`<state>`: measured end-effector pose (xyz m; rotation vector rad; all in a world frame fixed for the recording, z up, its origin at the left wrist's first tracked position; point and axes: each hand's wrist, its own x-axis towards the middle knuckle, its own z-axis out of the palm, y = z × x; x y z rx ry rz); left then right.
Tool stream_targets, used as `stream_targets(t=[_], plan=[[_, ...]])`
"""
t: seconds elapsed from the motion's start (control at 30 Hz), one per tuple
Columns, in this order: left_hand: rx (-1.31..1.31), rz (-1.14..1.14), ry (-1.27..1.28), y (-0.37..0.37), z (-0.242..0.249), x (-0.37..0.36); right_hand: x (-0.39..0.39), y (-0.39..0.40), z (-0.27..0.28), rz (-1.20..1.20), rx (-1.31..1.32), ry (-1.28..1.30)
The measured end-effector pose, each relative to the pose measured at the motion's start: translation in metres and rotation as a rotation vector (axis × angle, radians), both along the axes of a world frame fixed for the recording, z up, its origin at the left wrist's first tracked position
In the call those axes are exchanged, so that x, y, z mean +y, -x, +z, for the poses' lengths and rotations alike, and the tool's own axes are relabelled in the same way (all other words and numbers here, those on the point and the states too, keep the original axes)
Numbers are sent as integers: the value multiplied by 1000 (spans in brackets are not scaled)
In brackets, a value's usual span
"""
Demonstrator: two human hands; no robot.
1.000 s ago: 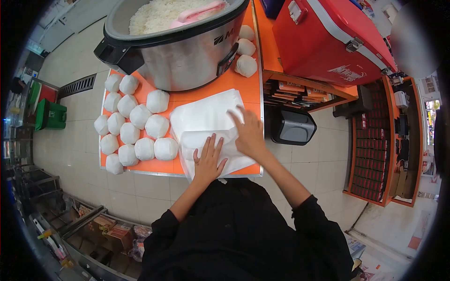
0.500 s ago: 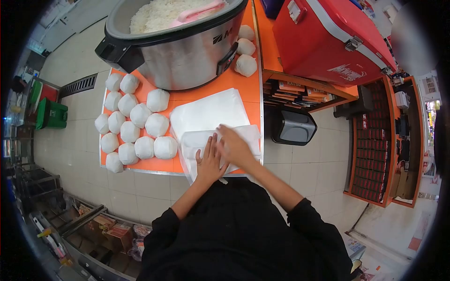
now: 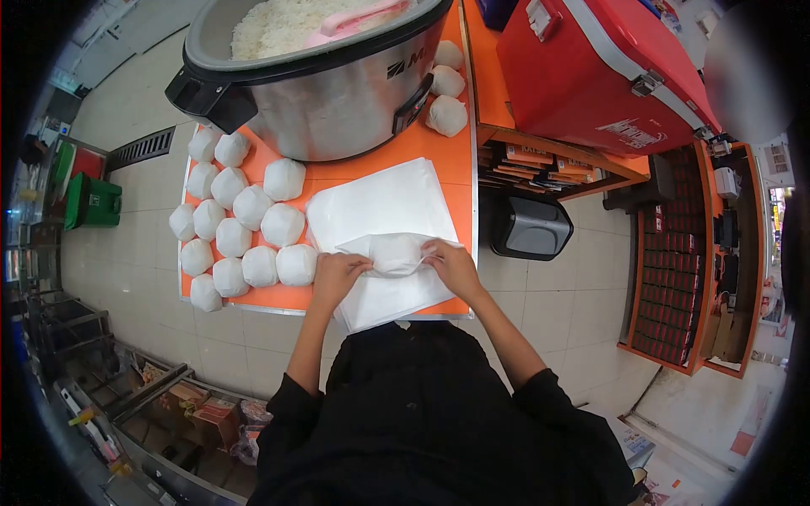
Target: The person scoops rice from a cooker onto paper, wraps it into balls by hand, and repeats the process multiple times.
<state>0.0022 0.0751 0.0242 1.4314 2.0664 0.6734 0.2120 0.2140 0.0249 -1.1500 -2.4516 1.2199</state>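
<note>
A partly wrapped white paper parcel (image 3: 395,253) lies on a stack of white paper sheets (image 3: 380,198) at the front of the orange table. My left hand (image 3: 340,274) pinches the parcel's left paper end. At its other side, my right hand (image 3: 451,266) pinches the right paper end, fingers pressed together. What is inside the paper is hidden. Left of the stack sit several round white wrapped bundles (image 3: 252,207), close together. Behind it stands a large steel rice cooker (image 3: 329,114) full of cooked rice (image 3: 278,29), with a pink scoop (image 3: 359,21) resting in it.
More wrapped bundles (image 3: 446,115) sit right of the cooker. A red cooler box (image 3: 591,84) stands on an orange shelf unit at the right. Below is a black bin (image 3: 530,228) on the tiled floor. A green bin (image 3: 93,202) stands far left.
The paper, lying as a flat roll under both hands, is now a plumper parcel. My hands have moved apart, left hand to its left end, right hand to its right end.
</note>
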Motion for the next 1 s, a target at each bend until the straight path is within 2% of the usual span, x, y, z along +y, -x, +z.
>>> stream_targets(t=[0.07, 0.1, 0.13, 0.17, 0.2, 0.23, 0.27, 0.3, 0.33, 0.4, 0.43, 0.47, 0.53, 0.57, 0.6, 0.67, 0.73, 0.8, 0.87, 0.93, 1.0], plan=[[-200, 27, 73, 1, -1, 10, 10, 15, 12, -94, -139, 191], [-199, 30, 70, -5, 0, 13, 11, 23, 15, -150, -243, 189], [48, 64, 126, -15, 2, 18, 10, 32, 19, -148, -240, 187], [294, 99, 182, -23, 3, 22, 7, 40, 22, -123, -378, 33], [296, 99, 181, -28, 9, 28, 5, 47, 24, -99, -514, -121], [520, 49, 51, -29, 20, 37, 6, 51, 21, -101, -511, -124], [738, 0, -80, -28, 25, 45, 6, 53, 16, 6, -439, -432], [739, -145, -219, -15, 18, 53, 6, 54, 10, 120, -360, -735], [735, -140, -216, 0, 18, 68, 14, 59, 6, 128, -362, -735], [176, -719, 16, 27, 18, 91, 35, 75, 2, 487, -533, -485], [142, -696, -2, 29, 14, 90, 41, 74, 4, 482, -478, -352], [144, -696, -2, 26, 11, 87, 42, 69, 6, 481, -476, -353], [286, -398, 67, 4, 6, 65, 32, 51, -2, 351, -276, -463], [349, -203, -33, -15, -4, 46, 19, 42, -6, 225, -206, -409], [270, 15, -33, -36, -7, 30, 3, 33, -3, 141, -180, -448], [143, 205, -53, -63, -14, 11, -19, 20, -5, 95, -124, -397], [176, 325, -146, -79, -27, 5, -36, 17, -20, -197, 211, -468], [142, 316, -163, -82, -37, 2, -44, 13, -33, -230, 213, -457], [119, 300, -184, -84, -38, -5, -48, 9, -39, -159, 196, -437], [112, 204, -398, -88, -26, -5, -56, 6, -37, -103, 160, -434], [41, 172, -364, -86, -21, -3, -56, 10, -30, -50, 122, -446]])
